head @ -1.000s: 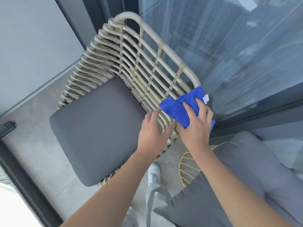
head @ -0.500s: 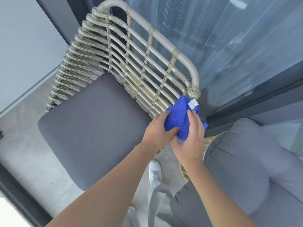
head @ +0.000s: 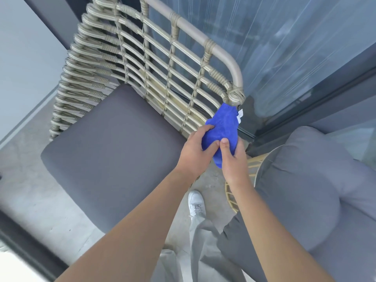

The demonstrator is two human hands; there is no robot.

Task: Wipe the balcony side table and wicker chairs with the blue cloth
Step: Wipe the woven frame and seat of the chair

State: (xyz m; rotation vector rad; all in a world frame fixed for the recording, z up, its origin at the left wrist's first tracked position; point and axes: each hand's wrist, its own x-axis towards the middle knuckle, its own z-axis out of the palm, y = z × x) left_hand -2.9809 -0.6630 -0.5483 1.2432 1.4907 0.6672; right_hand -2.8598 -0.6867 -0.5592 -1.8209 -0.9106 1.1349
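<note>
The blue cloth is bunched in both my hands, its long axis running up from my fingers to the wicker chair rail's wrapped corner. My left hand and right hand both pinch its lower end, equally near.

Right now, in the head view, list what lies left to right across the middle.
Wicker chair → its grey seat cushion → left hand → blue cloth → right hand → second grey cushion.
</note>
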